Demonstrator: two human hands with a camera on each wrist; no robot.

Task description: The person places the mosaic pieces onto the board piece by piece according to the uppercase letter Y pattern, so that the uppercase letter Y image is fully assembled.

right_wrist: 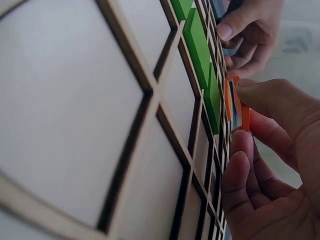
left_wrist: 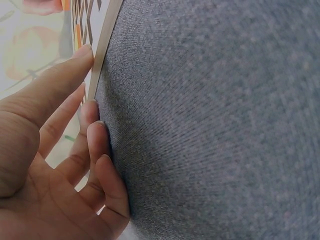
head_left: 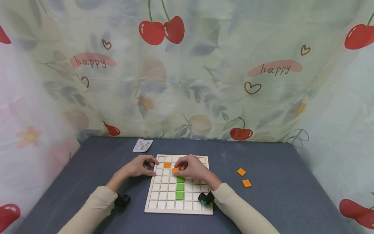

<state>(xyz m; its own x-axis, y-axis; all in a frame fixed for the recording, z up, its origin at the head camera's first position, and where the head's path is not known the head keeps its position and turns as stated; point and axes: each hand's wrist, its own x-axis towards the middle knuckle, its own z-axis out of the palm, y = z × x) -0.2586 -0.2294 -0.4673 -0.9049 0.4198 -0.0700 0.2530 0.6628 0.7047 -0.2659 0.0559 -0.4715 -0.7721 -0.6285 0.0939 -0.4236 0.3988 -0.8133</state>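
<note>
Right hand (head_left: 193, 167) pinches orange tile (head_left: 175, 170) over board (head_left: 175, 213)

Head: The hand hides far-edge cells. 3 green tiles (head_left: 180, 187) and 1 set orange tile (head_left: 167, 165), near the far-left corner, fill cells; 2 loose tiles (head_left: 246, 183) lie toward the table's (head_left: 280, 201) right edge. Curtain (head_left: 193, 78) reads "happy" 2 times.

Left wrist: Left hand (left_wrist: 45, 180), loosely spread, touches the board's left edge.

Right wrist: Board cut off.

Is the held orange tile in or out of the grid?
Out: right wrist view shows the right hand pinching the orange tile off the grid board.
</note>
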